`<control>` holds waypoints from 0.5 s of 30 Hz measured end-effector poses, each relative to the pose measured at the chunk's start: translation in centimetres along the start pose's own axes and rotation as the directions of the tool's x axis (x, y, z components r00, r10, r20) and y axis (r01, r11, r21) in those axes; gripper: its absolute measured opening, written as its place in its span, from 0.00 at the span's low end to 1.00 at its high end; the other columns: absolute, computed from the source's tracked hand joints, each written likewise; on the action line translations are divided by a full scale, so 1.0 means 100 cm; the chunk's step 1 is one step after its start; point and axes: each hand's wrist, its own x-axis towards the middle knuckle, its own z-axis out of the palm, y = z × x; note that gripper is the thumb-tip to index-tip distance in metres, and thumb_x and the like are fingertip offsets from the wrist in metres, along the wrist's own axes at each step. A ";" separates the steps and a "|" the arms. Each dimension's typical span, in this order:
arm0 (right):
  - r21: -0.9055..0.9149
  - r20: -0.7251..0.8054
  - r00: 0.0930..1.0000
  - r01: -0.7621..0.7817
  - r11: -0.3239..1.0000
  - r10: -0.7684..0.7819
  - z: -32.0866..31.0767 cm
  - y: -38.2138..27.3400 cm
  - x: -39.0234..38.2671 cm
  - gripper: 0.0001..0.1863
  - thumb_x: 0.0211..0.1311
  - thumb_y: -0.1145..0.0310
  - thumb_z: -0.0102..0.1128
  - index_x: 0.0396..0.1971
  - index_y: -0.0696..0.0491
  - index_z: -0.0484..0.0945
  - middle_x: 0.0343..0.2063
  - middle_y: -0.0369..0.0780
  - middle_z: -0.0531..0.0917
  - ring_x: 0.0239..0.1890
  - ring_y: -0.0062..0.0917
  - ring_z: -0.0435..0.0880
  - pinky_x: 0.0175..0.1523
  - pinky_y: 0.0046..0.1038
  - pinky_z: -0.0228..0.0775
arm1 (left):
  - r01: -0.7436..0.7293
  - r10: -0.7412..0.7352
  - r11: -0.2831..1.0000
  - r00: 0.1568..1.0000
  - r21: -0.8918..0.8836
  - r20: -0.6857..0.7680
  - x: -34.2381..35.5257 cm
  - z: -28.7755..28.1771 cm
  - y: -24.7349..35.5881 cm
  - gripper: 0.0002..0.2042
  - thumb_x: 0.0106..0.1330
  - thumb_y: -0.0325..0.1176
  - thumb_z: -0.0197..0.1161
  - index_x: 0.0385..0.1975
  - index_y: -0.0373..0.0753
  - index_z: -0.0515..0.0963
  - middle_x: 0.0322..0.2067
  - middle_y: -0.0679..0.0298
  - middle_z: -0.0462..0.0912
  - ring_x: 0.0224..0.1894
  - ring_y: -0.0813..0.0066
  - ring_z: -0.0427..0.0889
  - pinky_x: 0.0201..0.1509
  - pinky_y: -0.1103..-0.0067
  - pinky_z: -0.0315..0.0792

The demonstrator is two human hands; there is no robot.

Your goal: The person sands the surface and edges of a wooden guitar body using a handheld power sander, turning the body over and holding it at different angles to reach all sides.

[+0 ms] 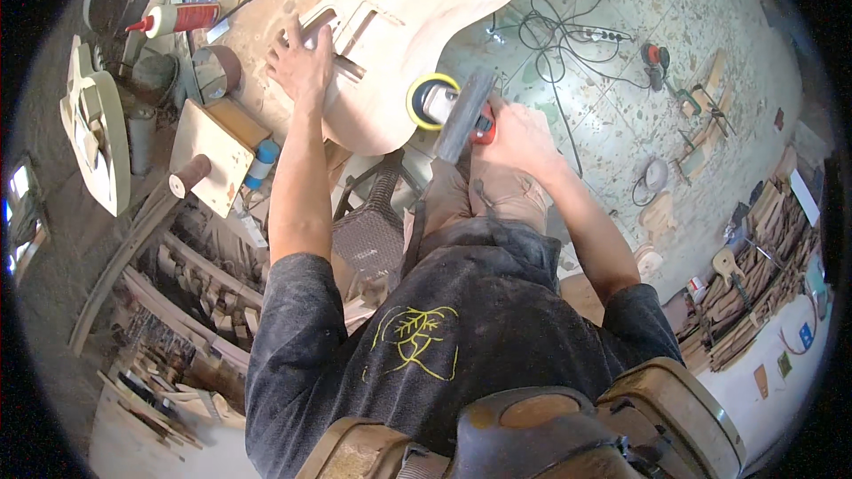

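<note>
Against the guitar body (390, 53) edge, the right hand's (519, 133) grip clamps the sander (444, 105).

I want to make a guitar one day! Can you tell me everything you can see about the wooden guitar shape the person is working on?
The guitar body is pale, bare wood with no paint, strings or neck. It has two curved horns at the top, a rounded bottom and rectangular pockets cut into its face. It lies flat on the dusty workbench. The left hand presses flat on it beside the pockets. The right hand holds a sander with a yellow-rimmed round pad against its lower right edge.
</note>
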 end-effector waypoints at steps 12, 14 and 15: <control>0.059 -0.142 0.975 -0.162 0.985 0.169 0.014 0.002 0.012 0.29 0.44 0.54 0.74 0.45 0.54 0.78 0.32 0.52 0.87 0.37 0.51 0.87 0.42 0.46 0.80 | 0.006 -0.006 1.000 1.000 0.014 0.012 0.002 -0.001 0.003 0.37 0.65 0.65 0.57 0.74 0.60 0.65 0.70 0.54 0.66 0.73 0.48 0.60 0.76 0.54 0.51; 0.032 -0.128 0.985 -0.116 0.993 0.119 0.012 0.000 0.013 0.29 0.44 0.54 0.74 0.46 0.54 0.77 0.32 0.52 0.87 0.38 0.51 0.87 0.44 0.46 0.80 | 0.011 -0.011 1.000 1.000 0.023 0.002 0.001 0.001 -0.002 0.37 0.64 0.64 0.58 0.73 0.59 0.66 0.70 0.54 0.67 0.72 0.49 0.61 0.76 0.54 0.51; 0.034 -0.135 0.983 -0.118 0.992 0.122 0.012 -0.001 0.016 0.29 0.44 0.54 0.74 0.46 0.54 0.77 0.32 0.52 0.87 0.38 0.51 0.87 0.44 0.46 0.80 | 0.022 -0.022 0.999 1.000 0.033 -0.007 0.002 0.002 -0.004 0.38 0.63 0.63 0.59 0.73 0.58 0.66 0.69 0.53 0.67 0.72 0.49 0.61 0.75 0.54 0.51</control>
